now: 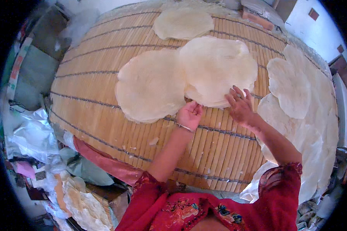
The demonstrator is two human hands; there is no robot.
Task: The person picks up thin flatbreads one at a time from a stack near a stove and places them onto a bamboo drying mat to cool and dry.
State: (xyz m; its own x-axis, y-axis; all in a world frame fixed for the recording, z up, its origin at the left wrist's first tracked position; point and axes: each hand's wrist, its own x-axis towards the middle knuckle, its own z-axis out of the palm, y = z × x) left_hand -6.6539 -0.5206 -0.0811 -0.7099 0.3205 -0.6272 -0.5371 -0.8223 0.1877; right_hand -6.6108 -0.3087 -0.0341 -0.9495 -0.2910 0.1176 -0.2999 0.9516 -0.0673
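Observation:
On a slatted bamboo mat [86, 83] lie thin, pale round sheets that look like flatbread or dough wrappers. My left hand [190, 114], with a bracelet on its wrist, pinches the lower left rim of the middle stack of round sheets [219, 66]. My right hand [239, 104], a ring on one finger, rests with spread fingers on that stack's lower right edge. Touching it on the left is another stack of round sheets [150, 86]. One more round sheet [183, 23] lies at the far side of the mat.
Many overlapping sheets [321, 127] cover the mat's right side. Bricks [257, 18] stand beyond the far edge. At the lower left are silvery plastic wrapping [34, 135], a red cloth [104, 158] and a pile of irregular pale sheets [84, 202]. Small flakes are scattered on the near slats.

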